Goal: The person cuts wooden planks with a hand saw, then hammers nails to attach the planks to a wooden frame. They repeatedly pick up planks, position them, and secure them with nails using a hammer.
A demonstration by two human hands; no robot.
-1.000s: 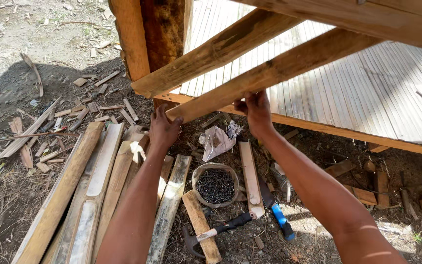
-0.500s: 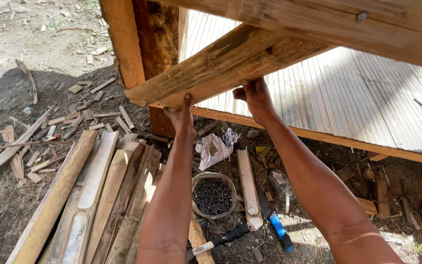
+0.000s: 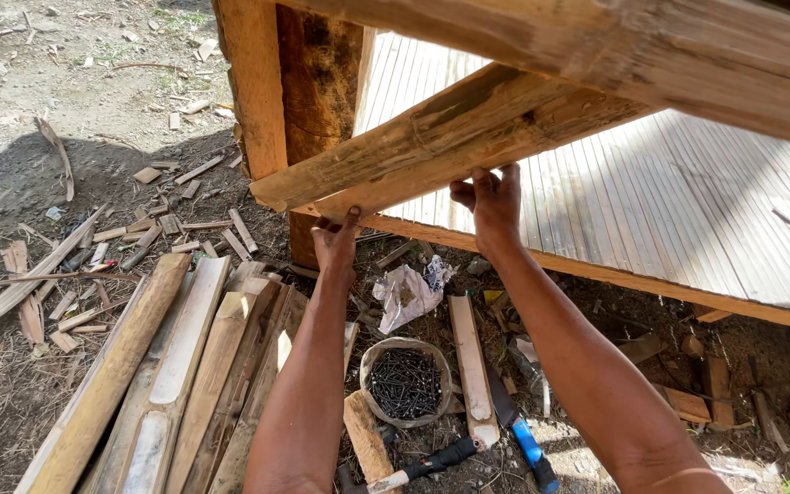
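While you are bracing the lower wooden beam [image 3: 432, 160] from beneath, your left hand [image 3: 336, 240] is pressing up against its underside with the thumb hooked on the edge, and your right hand [image 3: 491, 201] is curling its fingers around the same beam toward two o'clock. Compared with a second ago, both hands are sitting higher and closer to the post [image 3: 276, 101] at eleven o'clock, so the beam is now seating tighter under the upper timber [image 3: 651, 55]. At six o'clock the bowl of nails [image 3: 406, 382] is waiting, with the hammer [image 3: 427, 462] below it. Your right palm is hidden, and the beam's far end is cut off.
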